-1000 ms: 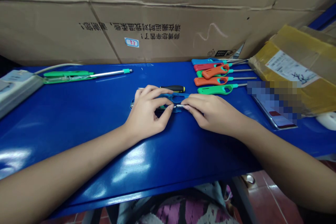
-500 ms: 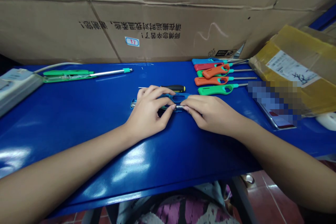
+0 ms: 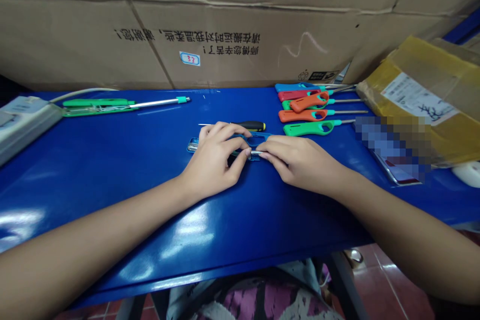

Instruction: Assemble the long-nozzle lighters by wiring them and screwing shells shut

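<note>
A blue plastic lighter body [image 3: 253,138] lies on the blue table [image 3: 150,175] at the middle. My left hand [image 3: 215,160] is curled over its left part, thumb and fingers pinched on it. My right hand [image 3: 296,159] pinches a thin metal tube [image 3: 256,152] that sticks out of the body on the right. The fingertips of both hands almost meet. Most of the body is hidden under my fingers. Just behind my hands lies a black-and-yellow screwdriver [image 3: 250,125].
Several long-nosed lighters [image 3: 307,110] in green, orange, red and blue lie at the back right. A green opened lighter [image 3: 112,106] lies back left beside a grey power strip [image 3: 22,122]. Cardboard boxes [image 3: 210,35] wall the back; a taped parcel [image 3: 423,95] stands right.
</note>
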A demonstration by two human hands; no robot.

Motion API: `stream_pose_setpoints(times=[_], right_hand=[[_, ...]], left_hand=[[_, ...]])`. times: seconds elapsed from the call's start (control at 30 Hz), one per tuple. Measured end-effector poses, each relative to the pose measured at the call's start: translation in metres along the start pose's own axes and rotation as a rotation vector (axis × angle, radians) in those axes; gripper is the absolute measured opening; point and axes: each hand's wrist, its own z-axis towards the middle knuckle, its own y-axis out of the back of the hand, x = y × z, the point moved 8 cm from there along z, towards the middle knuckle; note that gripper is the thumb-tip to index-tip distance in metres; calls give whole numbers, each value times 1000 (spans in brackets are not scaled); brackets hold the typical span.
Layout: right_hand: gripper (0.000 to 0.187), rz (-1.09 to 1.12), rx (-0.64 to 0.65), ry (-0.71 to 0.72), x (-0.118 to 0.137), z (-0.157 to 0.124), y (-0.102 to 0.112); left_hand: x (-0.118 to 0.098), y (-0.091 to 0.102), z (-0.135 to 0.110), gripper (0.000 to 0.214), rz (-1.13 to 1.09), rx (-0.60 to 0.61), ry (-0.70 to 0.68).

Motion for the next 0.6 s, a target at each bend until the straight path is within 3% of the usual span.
stream_pose_setpoints(times=[0.4, 0.6], right_hand=[[20, 2, -19, 7, 1, 0, 1], [15, 16, 4, -64, -4, 0, -2]], left_hand=[[1, -2, 1, 17, 13, 8, 3], [-15, 2, -3, 19, 144, -15, -141]])
